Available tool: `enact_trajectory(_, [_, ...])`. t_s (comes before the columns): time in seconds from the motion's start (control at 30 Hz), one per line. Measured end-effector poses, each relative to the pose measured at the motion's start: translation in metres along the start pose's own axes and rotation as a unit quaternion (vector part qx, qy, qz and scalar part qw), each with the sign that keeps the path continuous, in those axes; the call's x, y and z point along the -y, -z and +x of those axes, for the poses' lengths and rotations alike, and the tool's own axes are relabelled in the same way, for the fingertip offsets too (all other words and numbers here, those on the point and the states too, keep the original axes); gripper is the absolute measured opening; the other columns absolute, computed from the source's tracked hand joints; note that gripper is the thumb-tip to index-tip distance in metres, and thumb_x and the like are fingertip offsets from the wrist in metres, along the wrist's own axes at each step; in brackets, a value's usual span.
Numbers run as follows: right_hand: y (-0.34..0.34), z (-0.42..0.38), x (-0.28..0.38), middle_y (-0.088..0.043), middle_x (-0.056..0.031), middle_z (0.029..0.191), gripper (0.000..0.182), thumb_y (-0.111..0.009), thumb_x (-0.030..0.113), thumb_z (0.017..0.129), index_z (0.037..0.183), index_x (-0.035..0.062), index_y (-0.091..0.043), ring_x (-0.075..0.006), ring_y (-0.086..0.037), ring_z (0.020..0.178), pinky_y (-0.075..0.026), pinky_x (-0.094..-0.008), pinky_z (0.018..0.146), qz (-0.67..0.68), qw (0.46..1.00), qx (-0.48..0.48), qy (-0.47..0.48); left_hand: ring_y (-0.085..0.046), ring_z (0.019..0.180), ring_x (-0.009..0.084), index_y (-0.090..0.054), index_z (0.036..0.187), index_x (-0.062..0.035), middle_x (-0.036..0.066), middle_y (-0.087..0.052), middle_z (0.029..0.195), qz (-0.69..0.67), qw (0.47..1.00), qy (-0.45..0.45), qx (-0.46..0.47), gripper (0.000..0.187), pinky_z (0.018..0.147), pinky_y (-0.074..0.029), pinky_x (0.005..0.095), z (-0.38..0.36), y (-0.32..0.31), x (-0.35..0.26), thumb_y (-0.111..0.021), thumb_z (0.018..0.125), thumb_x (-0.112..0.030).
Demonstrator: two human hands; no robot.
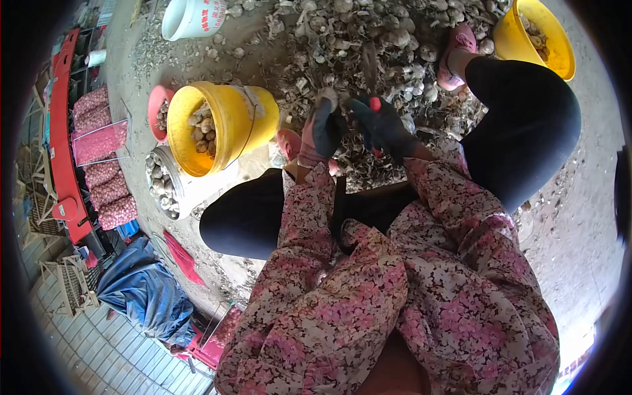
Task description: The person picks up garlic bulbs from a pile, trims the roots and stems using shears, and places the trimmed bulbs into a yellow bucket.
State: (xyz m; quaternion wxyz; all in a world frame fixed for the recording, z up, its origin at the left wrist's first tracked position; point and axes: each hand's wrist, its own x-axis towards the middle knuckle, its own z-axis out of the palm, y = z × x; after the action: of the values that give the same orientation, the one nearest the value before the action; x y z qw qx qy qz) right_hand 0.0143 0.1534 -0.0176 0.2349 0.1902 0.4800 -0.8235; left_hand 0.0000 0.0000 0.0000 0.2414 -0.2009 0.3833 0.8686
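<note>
My left hand (326, 128), in a dark-palmed glove, is closed around a pale garlic bulb (327, 97) that shows at the top of the fingers. Close beside it on the right, my right hand (387, 126) wears a dark glove and grips a red-handled tool (375, 103). Red shows above and below that fist; the tool's working end cannot be made out. Both hands are above a large heap of garlic (342, 39) with dry stalks and roots, between my spread legs.
To the left, a tilted yellow bucket (257, 118) holds garlic bulbs, with a white bucket (172, 204) and a pink bucket (158, 99) alongside. Another yellow bucket (563, 43) stands upper right, a white one (191, 18) upper left. Filled pink mesh sacks (105, 174) line the far left.
</note>
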Motion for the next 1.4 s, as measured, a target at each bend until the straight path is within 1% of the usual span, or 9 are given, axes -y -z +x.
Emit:
enact_trajectory(0.1, [0.005, 0.007, 0.008, -0.054, 0.0026, 0.065, 0.014, -0.060, 0.024, 0.091, 0.093, 0.0095, -0.063, -0.0068, -0.050, 0.054, -0.040, -0.0232, 0.048, 0.019, 0.998, 0.016, 0.053, -0.059, 0.074, 0.0078, -0.060, 0.111, -0.0083, -0.001, -0.063, 0.093, 0.096, 0.994, 0.013, -0.043, 0.030, 0.060, -0.048, 0.0253, 0.004, -0.014, 0.011, -0.059, 0.090, -0.031])
enact_trajectory(0.17, [-0.011, 0.012, 0.018, -0.055, 0.0017, 0.066, 0.015, -0.059, 0.023, 0.091, 0.088, 0.0088, -0.061, -0.0082, -0.050, 0.052, -0.040, -0.0239, 0.047, 0.053, 0.997, 0.020, -0.050, -0.061, 0.089, 0.0190, -0.057, 0.118, -0.0081, 0.009, -0.060, 0.108, 0.530, 0.826, -0.192, -0.025, 0.031, 0.066, -0.050, 0.0323, 0.004, 0.018, 0.000, -0.062, 0.087, -0.013])
enact_trajectory(0.3, [0.019, 0.016, -0.012, -0.057, -0.0008, 0.067, 0.019, -0.060, 0.027, 0.090, 0.087, 0.0082, -0.060, -0.0113, -0.055, 0.055, -0.042, -0.0260, 0.048, 0.194, 0.966, 0.113, -0.131, -0.063, 0.084, 0.0171, -0.059, 0.113, -0.0047, 0.007, -0.062, 0.104, 0.334, 0.919, -0.209, -0.035, 0.027, 0.065, -0.050, 0.0290, 0.003, 0.022, 0.022, -0.062, 0.086, -0.005])
enact_trajectory(0.37, [0.025, 0.017, -0.019, -0.060, -0.0062, 0.069, 0.024, -0.062, 0.030, 0.087, 0.092, 0.0070, -0.058, -0.0200, -0.060, 0.059, -0.047, -0.0304, 0.052, 0.031, 0.991, -0.022, -0.132, -0.064, 0.080, 0.0153, -0.057, 0.112, -0.0044, 0.005, -0.064, 0.092, 0.084, 0.975, -0.174, -0.110, 0.031, 0.066, -0.051, 0.0241, 0.003, 0.004, 0.007, -0.068, 0.083, -0.010])
enact_trajectory(0.43, [0.022, 0.009, -0.009, -0.060, -0.0093, 0.072, 0.030, -0.065, 0.030, 0.083, 0.098, 0.0062, -0.057, -0.0244, -0.062, 0.063, -0.048, -0.0335, 0.055, -0.218, 0.975, -0.042, 0.026, -0.064, 0.084, 0.0163, -0.054, 0.117, -0.0048, 0.006, -0.064, 0.097, 0.147, 0.962, -0.214, -0.081, 0.038, 0.072, -0.053, 0.0271, 0.002, 0.007, -0.009, -0.069, 0.082, -0.009])
enact_trajectory(0.57, [0.011, -0.016, 0.021, -0.062, -0.0161, 0.083, 0.054, -0.072, 0.031, 0.073, 0.116, 0.0047, -0.050, -0.0335, -0.063, 0.075, -0.050, -0.0427, 0.066, -0.609, 0.719, -0.068, 0.328, -0.061, 0.100, 0.0173, -0.047, 0.125, -0.0028, 0.009, -0.061, 0.112, 0.415, 0.873, -0.229, -0.111, 0.057, 0.086, -0.051, 0.0296, 0.012, 0.032, -0.012, -0.073, 0.074, -0.006])
enact_trajectory(0.97, [0.031, -0.003, -0.006, -0.063, -0.0169, 0.082, 0.032, -0.061, 0.023, 0.080, 0.105, 0.0042, -0.055, -0.0361, -0.063, 0.079, -0.049, -0.0468, 0.071, -0.665, 0.736, 0.045, 0.116, -0.063, 0.100, 0.0244, -0.052, 0.119, -0.0019, 0.014, -0.063, 0.110, 0.627, 0.753, -0.146, -0.137, 0.062, 0.087, -0.049, 0.0330, 0.008, 0.039, 0.000, -0.078, 0.064, -0.013])
enact_trajectory(1.27, [0.048, 0.024, -0.048, -0.065, -0.0177, 0.083, 0.023, -0.055, 0.032, 0.086, 0.095, 0.0129, -0.065, -0.0366, -0.063, 0.083, -0.049, -0.0458, 0.075, -0.561, 0.828, 0.010, 0.028, -0.059, 0.096, 0.0128, -0.050, 0.122, -0.0021, 0.006, -0.060, 0.109, 0.178, 0.955, -0.236, -0.009, 0.042, 0.086, -0.048, 0.0255, -0.013, 0.022, -0.035, -0.066, 0.085, -0.011])
enact_trajectory(1.4, [0.056, 0.048, -0.098, -0.064, -0.0146, 0.073, 0.025, -0.059, 0.033, 0.086, 0.090, 0.0092, -0.063, -0.0319, -0.064, 0.069, -0.050, -0.0428, 0.061, -0.333, 0.942, -0.024, -0.017, -0.059, 0.098, 0.0140, -0.050, 0.123, -0.0008, 0.011, -0.057, 0.117, -0.236, 0.897, -0.370, 0.049, 0.040, 0.089, -0.048, 0.0240, -0.006, 0.050, -0.094, -0.061, 0.090, -0.021])
